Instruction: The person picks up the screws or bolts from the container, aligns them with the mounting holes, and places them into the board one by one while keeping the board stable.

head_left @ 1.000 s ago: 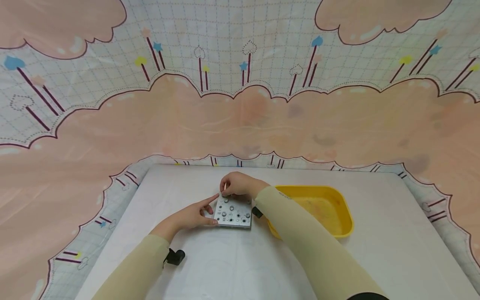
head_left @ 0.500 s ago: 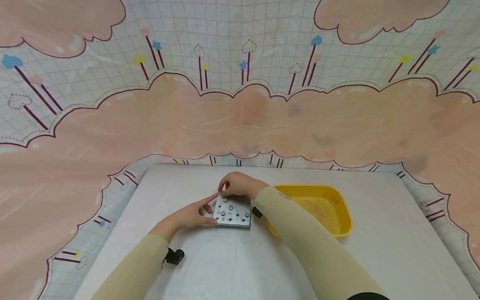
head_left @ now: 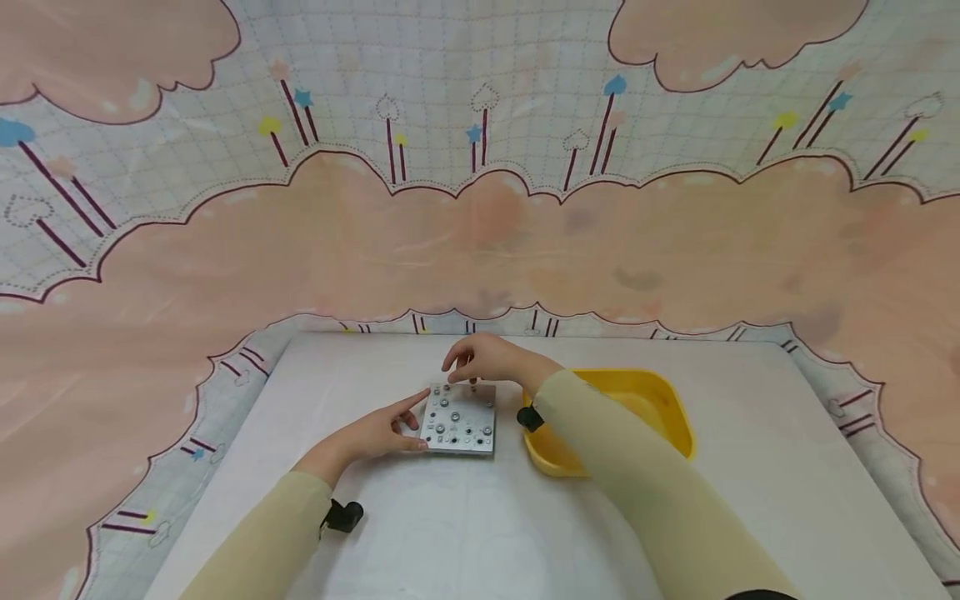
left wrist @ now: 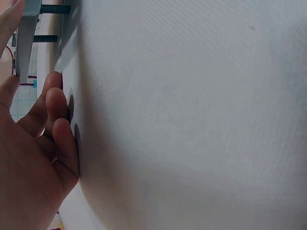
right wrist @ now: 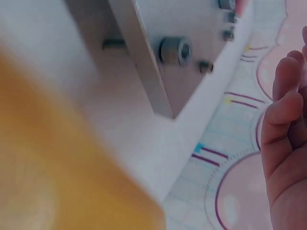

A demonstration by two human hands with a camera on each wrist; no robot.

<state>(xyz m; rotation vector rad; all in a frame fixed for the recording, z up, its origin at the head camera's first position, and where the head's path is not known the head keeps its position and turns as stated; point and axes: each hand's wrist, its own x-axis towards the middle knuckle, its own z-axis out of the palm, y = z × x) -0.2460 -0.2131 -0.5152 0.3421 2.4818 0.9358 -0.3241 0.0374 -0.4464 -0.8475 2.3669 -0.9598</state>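
A silvery metal plate [head_left: 471,409] with several socket-head screws and holes lies raised a little off the table in the head view. My left hand [head_left: 375,432] holds its left edge, index finger at the far corner and thumb at the near corner. In the left wrist view, threaded screw ends [left wrist: 55,9] stick out beneath the plate. My right hand [head_left: 491,358] hovers over the plate's far edge, thumb and index finger apart. A socket-head screw [right wrist: 176,51] stands on the plate in the right wrist view, where the thumb and index fingertips are out of sight.
A yellow tray [head_left: 555,468] stands just right of the plate, partly under the right forearm. The white table [head_left: 420,533] carries everything. Behind it hangs a patterned cloth [head_left: 375,258]. A black wrist camera [head_left: 343,516] sits on the left sleeve.
My right hand has lifted off the plate's far left corner and shifted right, its thumb and index finger parting. A small screw now shows at that corner. The left hand keeps its place.
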